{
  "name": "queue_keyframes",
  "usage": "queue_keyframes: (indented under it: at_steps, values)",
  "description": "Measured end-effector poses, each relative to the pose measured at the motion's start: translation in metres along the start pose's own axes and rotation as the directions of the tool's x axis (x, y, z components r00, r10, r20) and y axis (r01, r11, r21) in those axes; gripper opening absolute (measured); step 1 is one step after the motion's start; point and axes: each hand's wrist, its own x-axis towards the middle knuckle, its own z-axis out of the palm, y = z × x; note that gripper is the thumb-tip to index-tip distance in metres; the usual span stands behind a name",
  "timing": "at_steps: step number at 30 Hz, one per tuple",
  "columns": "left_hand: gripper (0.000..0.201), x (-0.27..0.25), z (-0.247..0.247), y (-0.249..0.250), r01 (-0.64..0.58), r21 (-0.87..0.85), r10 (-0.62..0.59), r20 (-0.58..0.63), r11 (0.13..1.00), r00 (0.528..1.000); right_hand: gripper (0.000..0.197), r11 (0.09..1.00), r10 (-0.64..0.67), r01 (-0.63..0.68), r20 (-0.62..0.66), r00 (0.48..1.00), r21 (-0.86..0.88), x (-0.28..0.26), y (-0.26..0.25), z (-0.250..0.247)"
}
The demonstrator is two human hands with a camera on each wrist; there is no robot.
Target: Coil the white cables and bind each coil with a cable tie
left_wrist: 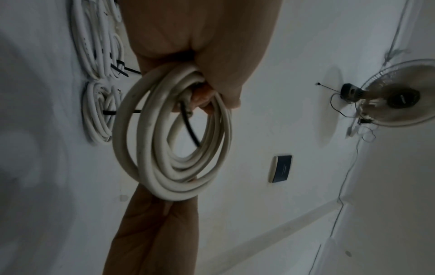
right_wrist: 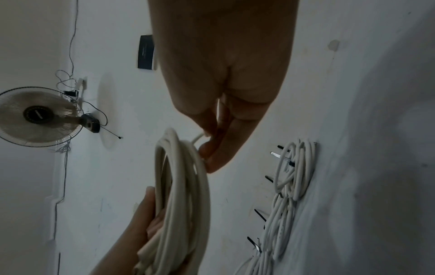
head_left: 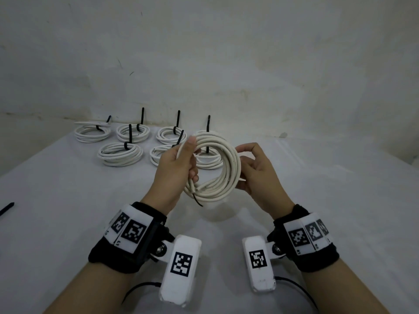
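Note:
A white cable coil (head_left: 229, 171) is held upright above the table between both hands. My left hand (head_left: 184, 162) grips the coil's left side, fingers curled through the loops and thumb on top. My right hand (head_left: 251, 166) pinches the coil's right side with thumb and fingertips. A short black strand (head_left: 197, 201) sticks out of the coil's bottom near the left palm. The left wrist view shows the coil (left_wrist: 164, 176) wrapped in the left hand (left_wrist: 207, 52), with the black strand (left_wrist: 191, 128) crossing its opening. The right wrist view shows the right hand (right_wrist: 223, 65) pinching a loop of the coil (right_wrist: 186, 186).
Several bound coils (head_left: 120, 154) with upright black cable ties sit in rows at the back of the white table (head_left: 68, 223), against the wall. One loose black cable tie (head_left: 7, 209) lies at the table's left edge. A wall fan (left_wrist: 400, 96) hangs high up.

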Motion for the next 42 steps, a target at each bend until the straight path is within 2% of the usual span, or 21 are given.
queue_keyframes:
  at_steps: [4, 8, 12, 14, 17, 18, 20, 23, 25, 26, 29, 33, 34, 36, 38, 42]
  values:
    - [0.032, 0.002, -0.002, -0.001, 0.006, -0.072, -0.007, -0.010, 0.997, 1.000, 0.006, 1.000, 0.027, -0.027, 0.037, 0.999, 0.002, -0.002, -0.004, -0.001]
    - [0.032, 0.003, -0.004, -0.001, 0.013, -0.109, -0.019, -0.050, 0.994, 0.999, 0.018, 0.997, 0.051, -0.056, 0.096, 0.994, 0.050, -0.008, -0.009, 0.009]
    - [0.034, 0.004, -0.004, -0.003, 0.027, -0.157, -0.039, -0.071, 0.987, 0.997, 0.037, 0.987, -0.048, 0.061, 0.091, 0.995, -0.149, -0.012, -0.012, 0.016]
    - [0.033, 0.003, 0.000, -0.004, 0.043, -0.195, -0.054, -0.049, 0.980, 0.997, 0.032, 0.975, -0.094, 0.095, 0.015, 0.995, -0.200, -0.011, -0.008, 0.017]
    - [0.032, 0.002, 0.006, -0.005, 0.076, -0.241, -0.067, 0.047, 0.967, 0.997, 0.018, 0.988, -0.086, 0.072, -0.106, 0.991, -0.137, -0.009, -0.004, 0.016]
    - [0.037, 0.001, 0.006, -0.005, 0.080, -0.237, -0.061, 0.087, 0.968, 0.994, 0.016, 0.991, -0.080, 0.065, -0.127, 0.989, -0.118, -0.009, -0.003, 0.015]
    - [0.059, 0.001, 0.004, -0.005, 0.076, -0.211, -0.038, 0.178, 0.974, 0.983, 0.015, 0.994, -0.077, 0.063, -0.158, 0.984, -0.095, -0.009, -0.002, 0.014]
    - [0.088, 0.001, -0.005, -0.002, 0.043, -0.147, 0.015, 0.371, 0.988, 0.929, 0.014, 0.994, -0.093, 0.080, -0.198, 0.976, -0.071, -0.009, -0.004, 0.012]
    - [0.083, 0.002, -0.010, -0.001, 0.041, -0.117, 0.017, 0.457, 0.992, 0.889, 0.015, 0.995, -0.097, 0.087, -0.217, 0.971, -0.055, -0.009, -0.005, 0.012]
    - [0.078, 0.003, -0.011, -0.002, 0.036, -0.099, 0.014, 0.460, 0.994, 0.888, 0.015, 0.995, -0.099, 0.089, -0.219, 0.971, -0.054, -0.009, -0.005, 0.013]
    - [0.064, 0.001, -0.008, -0.001, -0.010, -0.065, 0.034, 0.377, 0.998, 0.926, 0.017, 0.990, -0.129, 0.115, -0.199, 0.971, -0.081, -0.009, -0.005, 0.013]
    - [0.018, -0.003, -0.002, 0.002, -0.087, -0.026, 0.091, 0.215, 0.996, 0.972, 0.022, 0.979, -0.174, 0.161, -0.105, 0.979, -0.127, -0.007, -0.007, 0.011]
    - [0.016, -0.003, -0.002, 0.002, -0.093, -0.012, 0.094, 0.189, 0.996, 0.978, 0.023, 0.978, -0.172, 0.161, -0.077, 0.982, -0.132, -0.007, -0.007, 0.010]
    - [0.030, -0.002, -0.003, 0.000, -0.090, -0.005, 0.090, 0.155, 0.996, 0.984, 0.022, 0.977, -0.163, 0.158, -0.023, 0.986, -0.145, -0.007, -0.007, 0.009]
    - [0.035, -0.001, -0.003, -0.002, -0.087, -0.008, 0.088, 0.137, 0.996, 0.987, 0.024, 0.973, -0.160, 0.159, 0.007, 0.987, -0.168, -0.007, -0.007, 0.008]
    - [0.043, -0.001, 0.000, -0.005, -0.084, -0.022, 0.087, 0.165, 0.996, 0.982, 0.026, 0.965, -0.195, 0.188, -0.021, 0.981, -0.182, -0.005, -0.007, 0.009]
